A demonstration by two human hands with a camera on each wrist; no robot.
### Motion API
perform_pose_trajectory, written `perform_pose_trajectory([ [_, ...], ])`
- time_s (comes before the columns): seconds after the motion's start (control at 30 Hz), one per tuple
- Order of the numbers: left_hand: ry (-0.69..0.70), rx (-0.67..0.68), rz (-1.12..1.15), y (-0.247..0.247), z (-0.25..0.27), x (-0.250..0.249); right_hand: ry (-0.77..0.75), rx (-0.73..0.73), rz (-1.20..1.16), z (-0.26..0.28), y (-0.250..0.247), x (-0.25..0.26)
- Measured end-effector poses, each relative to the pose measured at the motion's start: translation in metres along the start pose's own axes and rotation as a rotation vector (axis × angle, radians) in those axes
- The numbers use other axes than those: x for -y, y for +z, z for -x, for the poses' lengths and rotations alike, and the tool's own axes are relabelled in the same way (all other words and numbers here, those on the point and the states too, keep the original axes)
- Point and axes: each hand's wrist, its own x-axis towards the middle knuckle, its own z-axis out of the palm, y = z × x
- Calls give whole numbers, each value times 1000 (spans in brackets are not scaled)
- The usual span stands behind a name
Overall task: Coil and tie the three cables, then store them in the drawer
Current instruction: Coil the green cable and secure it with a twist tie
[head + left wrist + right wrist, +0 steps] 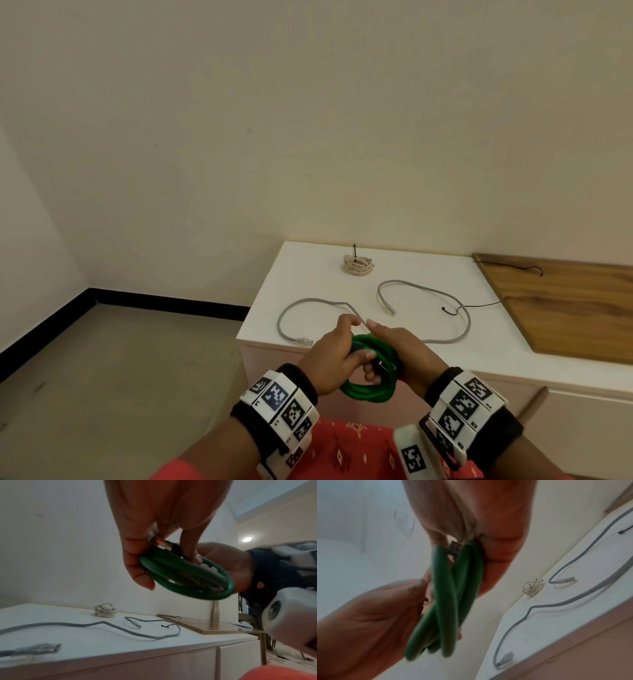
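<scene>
A green cable (368,389) wound into a small coil is held in the air in front of the white cabinet (308,267). My left hand (337,353) grips its left side and my right hand (397,353) grips its right side. The left wrist view shows the green coil (192,574) with a dark plug near my fingers. In the right wrist view the green coil (450,601) is blurred. A long grey cable (428,294) lies loose and uncoiled on the cabinet top. A cream cable (358,267) sits coiled and tied with a black tie near the back edge.
Two loose black ties lie to the right, one on the cabinet top (472,306), one on the wooden board (565,308). Closed drawer fronts (171,664) run below the top. Bare floor (120,359) lies to the left.
</scene>
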Motion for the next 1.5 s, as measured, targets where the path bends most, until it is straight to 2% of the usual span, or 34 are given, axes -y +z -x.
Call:
perform_pose_trajectory([
  [0.1, 4, -3, 19, 1, 0, 0, -113, 8, -24, 0, 1, -9],
  [0.27, -74, -144, 92, -1, -6, 14, -249, -59, -70, 0, -6, -23],
  [0.43, -121, -82, 268, 1, -8, 19, -369, -132, 48, -2, -7, -23],
  [0.53, -90, -48, 280, -5, -14, 21, -398, -172, 48, -6, -10, -23],
  [0.63, -47, -76, 365, -9, -19, 25, -402, -183, 45, -11, -12, -26],
  [0.83, -93, -131, 479, 1, -35, 28, -322, -129, 32, -21, -30, -26],
  [0.93, -119, -161, 508, 7, -47, 27, -229, -111, 108, -28, -51, -22],
  [1.03, -135, -190, 522, 8, -57, 28, -109, -197, 237, -37, -92, -22],
  [1.2, -157, -206, 535, 13, -75, 36, 104, -562, 588, -61, -185, -27],
  [1.3, -179, -222, 545, 19, -85, 44, 199, -669, 887, -79, -225, -25],
  [1.37, -201, -235, 550, 23, -90, 49, 209, -665, 1066, -88, -235, -23],
  [1.5, -252, -255, 563, 29, -97, 58, 222, -477, 1372, -110, -240, -36],
])
